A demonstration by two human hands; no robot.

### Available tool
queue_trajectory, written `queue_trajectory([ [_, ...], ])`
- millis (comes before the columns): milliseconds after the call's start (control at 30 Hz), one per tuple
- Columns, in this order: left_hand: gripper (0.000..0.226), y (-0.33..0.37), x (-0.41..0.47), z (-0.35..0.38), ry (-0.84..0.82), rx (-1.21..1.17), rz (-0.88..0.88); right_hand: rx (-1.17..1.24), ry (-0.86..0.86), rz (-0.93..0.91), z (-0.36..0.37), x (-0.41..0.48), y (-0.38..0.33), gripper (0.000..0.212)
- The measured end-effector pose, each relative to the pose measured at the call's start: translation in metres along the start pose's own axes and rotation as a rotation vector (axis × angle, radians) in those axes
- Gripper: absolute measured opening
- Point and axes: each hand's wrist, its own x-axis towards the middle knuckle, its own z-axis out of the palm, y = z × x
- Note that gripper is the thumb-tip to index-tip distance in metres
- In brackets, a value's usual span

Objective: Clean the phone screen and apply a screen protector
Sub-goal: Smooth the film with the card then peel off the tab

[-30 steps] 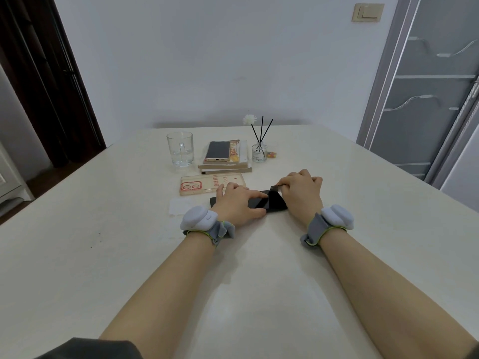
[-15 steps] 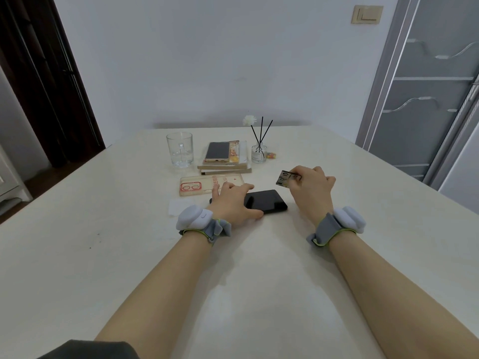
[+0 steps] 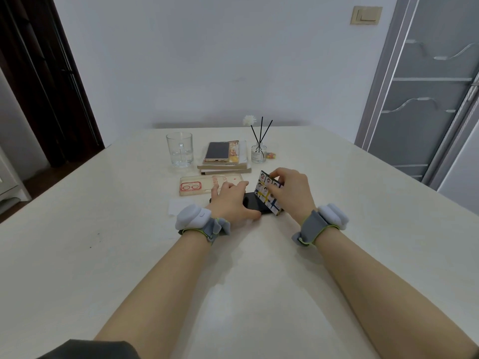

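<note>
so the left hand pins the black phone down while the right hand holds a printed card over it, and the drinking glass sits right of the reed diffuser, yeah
Not quite. The head view shows the drinking glass left of the reed diffuser, with the stacked books between them. The rest holds: left hand pins the black phone, right hand holds the printed card over it.

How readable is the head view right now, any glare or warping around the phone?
Head view: soft, even light; faint sheen on the table nearest the camera; wide-angle bends the door frame; black phone sharp, no glare, partly covered by both hands.
</note>
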Motion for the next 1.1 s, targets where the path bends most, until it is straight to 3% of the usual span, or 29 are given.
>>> queue_trajectory([
  [167,0.085,0.002,-0.003,-0.002,-0.013,-0.027,0.008,-0.086,0.075,0.137,-0.014,0.008,0.022,0.018],
  [333,0.085,0.002,-0.003,-0.001,-0.009,-0.023,0.008,0.012,0.191,0.178,-0.02,0.007,0.022,0.016],
  [533,0.084,0.002,-0.003,-0.002,-0.011,-0.018,0.008,-0.003,0.044,0.119,-0.004,0.005,0.004,0.019],
  [700,0.084,0.001,-0.003,-0.002,0.0,-0.028,0.012,-0.062,0.143,0.211,-0.017,0.007,0.02,0.02],
  [867,0.087,-0.005,-0.003,-0.007,-0.014,-0.035,-0.012,0.058,0.162,0.135,-0.011,0.006,0.005,0.016],
  [1100,0.091,-0.008,-0.004,-0.012,-0.018,-0.018,-0.025,0.107,-0.031,0.047,0.016,-0.004,-0.024,0.016],
])
